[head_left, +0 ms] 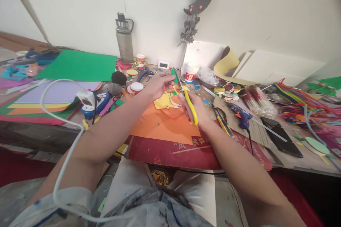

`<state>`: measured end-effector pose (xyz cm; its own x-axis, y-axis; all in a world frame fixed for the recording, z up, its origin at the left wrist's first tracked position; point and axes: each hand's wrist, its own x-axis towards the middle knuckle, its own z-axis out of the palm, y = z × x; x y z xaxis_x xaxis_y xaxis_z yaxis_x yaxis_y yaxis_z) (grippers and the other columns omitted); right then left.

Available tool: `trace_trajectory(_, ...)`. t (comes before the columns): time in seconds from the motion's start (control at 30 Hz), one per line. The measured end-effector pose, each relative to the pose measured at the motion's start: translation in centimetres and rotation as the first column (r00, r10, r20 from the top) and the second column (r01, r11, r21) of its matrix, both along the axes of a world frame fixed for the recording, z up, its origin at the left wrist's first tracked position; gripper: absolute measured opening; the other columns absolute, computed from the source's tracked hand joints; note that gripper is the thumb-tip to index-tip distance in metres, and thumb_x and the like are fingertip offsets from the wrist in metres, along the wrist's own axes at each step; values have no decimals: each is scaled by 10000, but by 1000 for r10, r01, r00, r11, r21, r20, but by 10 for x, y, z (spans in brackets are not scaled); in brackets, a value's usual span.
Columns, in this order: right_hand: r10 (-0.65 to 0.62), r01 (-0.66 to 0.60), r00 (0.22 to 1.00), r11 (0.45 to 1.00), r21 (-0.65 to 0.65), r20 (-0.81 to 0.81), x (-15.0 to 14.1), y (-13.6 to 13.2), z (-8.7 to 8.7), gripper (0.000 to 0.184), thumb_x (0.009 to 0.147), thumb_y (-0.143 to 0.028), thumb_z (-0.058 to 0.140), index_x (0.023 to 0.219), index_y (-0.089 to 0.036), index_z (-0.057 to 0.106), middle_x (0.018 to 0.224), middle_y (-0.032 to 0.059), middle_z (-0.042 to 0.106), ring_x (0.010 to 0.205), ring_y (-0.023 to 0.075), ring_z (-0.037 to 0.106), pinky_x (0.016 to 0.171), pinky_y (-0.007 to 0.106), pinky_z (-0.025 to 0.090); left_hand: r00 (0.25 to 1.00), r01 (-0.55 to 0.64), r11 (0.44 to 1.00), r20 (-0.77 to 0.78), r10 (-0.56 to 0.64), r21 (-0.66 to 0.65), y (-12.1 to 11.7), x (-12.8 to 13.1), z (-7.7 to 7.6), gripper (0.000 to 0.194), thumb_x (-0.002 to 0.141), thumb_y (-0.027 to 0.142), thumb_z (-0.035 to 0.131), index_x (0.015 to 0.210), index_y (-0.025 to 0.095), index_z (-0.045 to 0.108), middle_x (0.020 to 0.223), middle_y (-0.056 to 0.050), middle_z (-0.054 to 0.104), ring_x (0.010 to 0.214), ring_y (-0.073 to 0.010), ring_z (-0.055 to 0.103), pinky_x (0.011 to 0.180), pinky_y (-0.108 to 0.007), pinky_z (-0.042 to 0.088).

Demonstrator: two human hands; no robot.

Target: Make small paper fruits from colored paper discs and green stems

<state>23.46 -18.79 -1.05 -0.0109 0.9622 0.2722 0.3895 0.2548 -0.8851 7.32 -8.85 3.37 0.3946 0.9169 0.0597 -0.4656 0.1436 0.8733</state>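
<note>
Left hand [161, 84] has a small green paper scrap [172, 73] pinched at the fingertips. Right hand [193, 104] is closed round scissors [191, 108]: smooth yellow looped handles, thin dark metal blades pointing up and away, tips right by the scrap. Can't tell if the blades are parted. Directly under the grip: crumpled-looking yellow paper [161, 103] and a round orange disc [175, 100] with a pale rim, both over a flat matte orange sheet [149, 127]. That sheet overlaps a red board [173, 156] with printed characters, nearer the body. Just beyond the scissors: red-and-white cup [190, 73], round, lit at the top, clear wrinkly plastic bag [209, 76] beside it. Right of the grip: slim yellow-and-black cutter [223, 122], blue glue gun [243, 117], glossy black phone [279, 136]. Left of it: fuzzy black ball [119, 78], flat green sheet [80, 65]. Beyond the left hand: tall cylindrical grey translucent bottle [124, 42], upright.
</note>
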Motion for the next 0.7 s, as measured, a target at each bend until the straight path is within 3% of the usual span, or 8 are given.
trace_trajectory(0.13, -7, 7, 1000, 1000, -25, -4, -1, 0, 1, 608, 934, -866, 610, 874, -265, 539, 591, -47, 476, 472, 122, 437, 403, 244, 311, 1000, -20, 1000, -6, 20, 10, -1, 0, -1, 281, 857, -11, 758, 702, 151, 589, 572, 53, 592, 504, -51, 587, 486, -159, 425)
trace_trajectory(0.3, -29, 28, 999, 999, -27, -21, 0, -1, 2, 603, 936, -865, 598, 970, -263, 584, 657, -49, 502, 498, 119, 438, 420, 248, 332, 995, -97, 995, -12, 98, 31, 1, -2, 0, 333, 841, -43, 643, 628, 164, 491, 669, 1, 691, 451, -28, 491, 407, -161, 250)
trace_trajectory(0.4, -12, 12, 1000, 1000, -10, -6, 2, 2, 1, 598, 917, -860, 624, 944, -266, 556, 718, -41, 513, 548, 116, 429, 460, 251, 348, 995, -100, 994, -19, 101, 45, 3, -1, 1, 327, 882, -51, 647, 650, 154, 539, 653, -6, 686, 474, -30, 510, 451, -157, 332)
trace_trajectory(0.53, -3, 4, 1000, 1000, -25, 7, 5, 7, -1, 607, 921, -874, 592, 958, -270, 554, 728, -34, 518, 585, 134, 445, 497, 268, 374, 995, -93, 996, -19, 94, 12, 2, 0, 3, 259, 932, -9, 720, 748, 138, 611, 630, 20, 656, 569, -45, 620, 650, -158, 529)
trace_trajectory(0.6, -2, 2, 1000, 1000, -28, 13, 7, 9, -2, 610, 931, -877, 571, 983, -269, 571, 714, -36, 507, 588, 140, 449, 510, 274, 385, 993, -117, 993, -18, 116, -6, 3, 0, 2, 255, 907, -28, 745, 796, 150, 601, 650, 31, 670, 587, -55, 647, 671, -173, 548)
trace_trajectory(0.7, 5, -5, 1000, 1000, -27, 13, 8, 9, -3, 598, 951, -860, 563, 995, -264, 578, 699, -41, 479, 582, 136, 432, 519, 279, 388, 985, -168, 986, -31, 167, -6, 6, -1, -2, 255, 861, -30, 793, 866, 159, 622, 666, 47, 678, 566, -62, 635, 561, -174, 475)
